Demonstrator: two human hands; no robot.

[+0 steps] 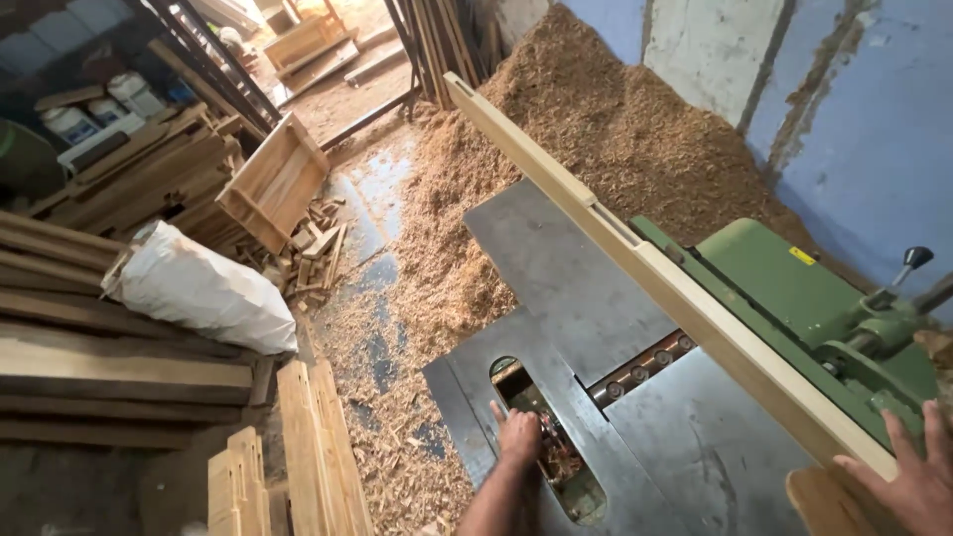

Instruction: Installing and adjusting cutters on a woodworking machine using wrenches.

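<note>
1. Left hand (518,437): reaching into the oval opening (548,447) in the steel machine table (556,268), fingers curled down among wood scraps inside. Can't tell whether it's pinching a scrap or just touching.
2. Right hand (908,476): fingers spread, palm pressed flat against the near end of the long pale wooden board (635,248), bottom right of view.
3. Board stands on edge, running diagonally along the green fence (784,288) from the right hand up toward the sawdust pile (615,129) at the blue wall.
4. Cutter slot (640,367) sits between the two table halves, just beside the board, uncovered.
5. Step in hand, my read: clearing chips from the opening while the board is steadied against the fence.
6. Next move calls for: left hand fully out of the opening and well apart from the cutter slot, then both hands on the board.
7. Around: stacked planks (119,367) and a white sack (204,288) left, shavings across the floor.
</note>
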